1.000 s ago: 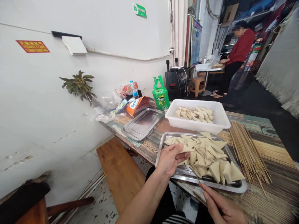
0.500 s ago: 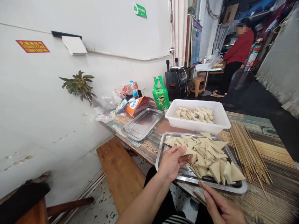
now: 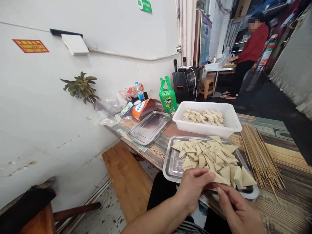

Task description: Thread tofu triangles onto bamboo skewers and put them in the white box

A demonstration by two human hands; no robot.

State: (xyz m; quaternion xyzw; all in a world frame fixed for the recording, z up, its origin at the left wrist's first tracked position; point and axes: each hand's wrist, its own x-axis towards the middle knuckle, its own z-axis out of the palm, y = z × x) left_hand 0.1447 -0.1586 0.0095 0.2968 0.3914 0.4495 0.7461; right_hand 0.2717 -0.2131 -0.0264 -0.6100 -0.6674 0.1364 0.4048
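Note:
My left hand pinches a pale triangular piece of tofu between thumb and fingers, over the front edge of a metal tray. Close beside it, my right hand is closed, its fingertips near the piece's lower edge. The thin bamboo skewer it held in the earlier view is mostly hidden now between the two hands. Many similar triangles are heaped in the tray.
Behind the tray stands a white plastic tub with skewered triangles. A pile of bamboo skewers lies to the right. Another metal tray, a green bag and packets are on the left. A person in red stands at a far table.
My left hand has moved down and right with its triangle, away from the heap. My right hand has come up slightly, and the hands now meet at the tray's front edge.

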